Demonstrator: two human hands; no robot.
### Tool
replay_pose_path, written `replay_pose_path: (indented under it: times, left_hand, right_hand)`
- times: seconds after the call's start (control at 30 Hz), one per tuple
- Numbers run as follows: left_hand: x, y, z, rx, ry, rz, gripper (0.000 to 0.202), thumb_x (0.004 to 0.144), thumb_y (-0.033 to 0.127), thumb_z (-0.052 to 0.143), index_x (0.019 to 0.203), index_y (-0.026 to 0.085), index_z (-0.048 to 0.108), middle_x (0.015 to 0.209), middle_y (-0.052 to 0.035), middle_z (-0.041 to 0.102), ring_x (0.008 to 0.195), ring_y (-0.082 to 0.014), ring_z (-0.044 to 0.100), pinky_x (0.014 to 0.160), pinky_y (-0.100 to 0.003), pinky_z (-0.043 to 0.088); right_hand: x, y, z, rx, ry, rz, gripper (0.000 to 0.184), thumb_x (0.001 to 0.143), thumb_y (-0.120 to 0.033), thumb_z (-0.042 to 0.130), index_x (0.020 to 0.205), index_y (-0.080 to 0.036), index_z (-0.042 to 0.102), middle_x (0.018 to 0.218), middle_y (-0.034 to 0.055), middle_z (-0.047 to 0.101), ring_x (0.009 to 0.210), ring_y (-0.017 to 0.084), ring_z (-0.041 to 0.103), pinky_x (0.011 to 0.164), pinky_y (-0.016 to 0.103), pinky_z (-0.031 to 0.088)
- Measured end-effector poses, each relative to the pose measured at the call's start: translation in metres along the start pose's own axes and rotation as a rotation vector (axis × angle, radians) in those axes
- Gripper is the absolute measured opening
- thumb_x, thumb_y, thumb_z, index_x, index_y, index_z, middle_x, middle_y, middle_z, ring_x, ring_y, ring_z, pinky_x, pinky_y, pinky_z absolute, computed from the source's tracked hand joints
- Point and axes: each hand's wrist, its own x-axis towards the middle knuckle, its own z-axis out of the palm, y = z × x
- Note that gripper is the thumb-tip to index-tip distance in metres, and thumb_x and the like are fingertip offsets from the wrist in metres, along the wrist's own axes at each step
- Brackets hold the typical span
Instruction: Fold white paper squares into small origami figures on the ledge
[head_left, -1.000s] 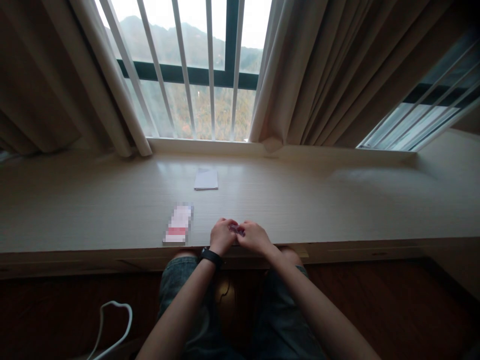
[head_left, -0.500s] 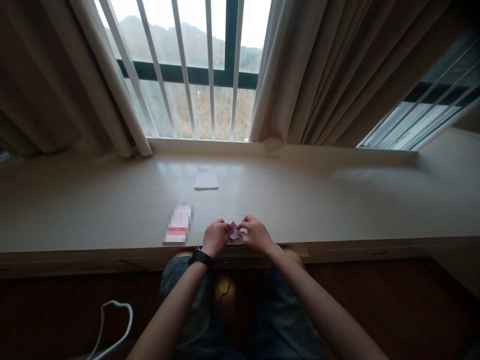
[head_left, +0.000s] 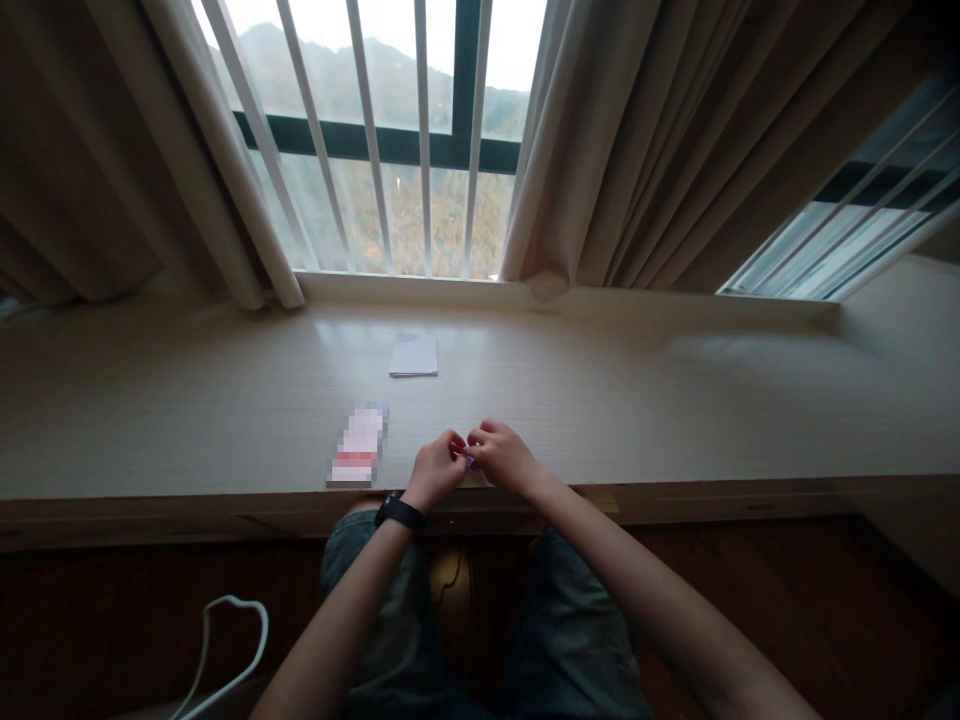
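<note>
over the desk (head_left: 637,410), left hand (head_left: 435,470) and right hand (head_left: 506,462) pinch paper (head_left: 469,462); its direction and long axis hidden

Table (head_left: 637,400) before a window (head_left: 375,215)

The left hand (head_left: 436,470) and right hand (head_left: 502,460) sit over the table's near edge, a paper piece (head_left: 470,462) between their fingers. Left of them lies a blurred flat item (head_left: 358,445); behind it, slightly right, lie paper sheets (head_left: 413,356). Curtains (head_left: 615,150) flank the window.
</note>
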Motion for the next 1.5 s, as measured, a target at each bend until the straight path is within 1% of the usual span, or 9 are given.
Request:
replay_pose_path:
  times: [0.13,0.33,0.57,0.7,0.83,0.9,1.07,1.33,1.5]
  left_hand:
    - [-0.008,0.005,-0.002,-0.053,-0.009,-0.004,0.017,0.075,0.023,0.064,0.092,0.019,0.06,0.081,-0.0017,0.07,0.075,-0.0163,0.065,0.068,-0.025,0.045]
    - [-0.012,0.002,-0.002,0.006,0.015,0.095,0.007,0.076,0.016,0.059,0.082,0.017,0.062,0.082,-0.0037,0.067,0.076,-0.015,0.061,0.069,-0.025,0.044]
    - [-0.003,0.002,0.002,0.052,0.027,-0.032,0.021,0.076,0.014,0.056,0.095,0.016,0.065,0.088,-0.007,0.07,0.078,-0.017,0.063,0.072,-0.026,0.046]
    - [0.0,0.003,0.002,0.056,0.007,-0.012,0.025,0.078,0.022,0.058,0.1,0.018,0.068,0.093,-0.008,0.072,0.082,-0.0196,0.065,0.075,-0.028,0.046]
    - [0.006,0.0,0.0,-0.102,0.0,-0.045,0.029,0.075,0.016,0.058,0.101,0.019,0.07,0.087,-0.0052,0.072,0.079,-0.0175,0.065,0.073,-0.026,0.047]
    - [0.008,-0.002,0.0,-0.253,-0.04,-0.117,0.033,0.072,0.014,0.059,0.104,0.017,0.069,0.077,-0.0034,0.071,0.069,-0.0151,0.063,0.066,-0.024,0.047]
    - [0.008,-0.002,0.003,-0.541,-0.061,-0.217,0.034,0.067,0.015,0.063,0.1,0.012,0.066,0.063,0.0001,0.065,0.055,-0.0107,0.056,0.053,-0.02,0.04]
    - [0.006,0.0,0.005,-0.655,-0.037,-0.173,0.025,0.065,0.023,0.069,0.088,0.012,0.066,0.074,-0.0055,0.07,0.07,-0.0156,0.065,0.063,-0.023,0.047]
    - [0.006,-0.002,0.008,-0.66,-0.026,-0.148,0.028,0.064,0.023,0.073,0.089,0.012,0.066,0.081,-0.0081,0.073,0.077,-0.0184,0.068,0.067,-0.026,0.049]
  right_hand:
    - [0.006,0.001,0.0,0.044,-0.058,-0.011,0.02,0.087,-0.015,0.056,0.094,-0.017,0.075,0.09,0.0114,0.069,0.095,0.024,0.049,0.086,0.035,0.037]
    - [0.007,0.001,0.004,0.004,-0.022,0.044,0.019,0.084,-0.018,0.058,0.093,-0.017,0.075,0.107,0.013,0.067,0.102,0.026,0.05,0.087,0.035,0.038]
    - [0.02,0.005,0.007,0.189,-0.168,0.426,0.015,0.08,-0.026,0.063,0.086,-0.022,0.077,0.082,0.0087,0.073,0.074,0.019,0.062,0.066,0.026,0.041]
    - [0.022,0.008,0.008,0.357,-0.116,0.525,0.012,0.077,-0.029,0.068,0.078,-0.021,0.076,0.074,0.0061,0.073,0.069,0.017,0.063,0.062,0.024,0.039]
    - [0.014,0.012,0.011,0.555,0.025,0.564,0.008,0.073,-0.024,0.071,0.078,-0.018,0.072,0.074,0.0028,0.071,0.07,0.014,0.063,0.062,0.021,0.04]
    - [0.01,0.013,0.014,0.69,0.066,0.613,0.016,0.07,-0.021,0.072,0.086,-0.017,0.069,0.076,0.0016,0.07,0.069,0.014,0.063,0.061,0.02,0.042]
    - [0.009,0.012,0.02,0.95,0.066,0.712,0.027,0.068,-0.014,0.071,0.094,-0.015,0.064,0.073,0.0021,0.068,0.065,0.013,0.062,0.058,0.02,0.043]
    - [0.012,0.013,0.017,0.938,0.034,0.648,0.032,0.066,-0.009,0.067,0.097,-0.016,0.064,0.071,0.0001,0.067,0.062,0.012,0.06,0.056,0.019,0.043]
    - [0.01,0.012,0.014,0.931,0.026,0.689,0.031,0.064,-0.007,0.067,0.094,-0.015,0.064,0.064,-0.0015,0.064,0.057,0.011,0.058,0.054,0.018,0.041]
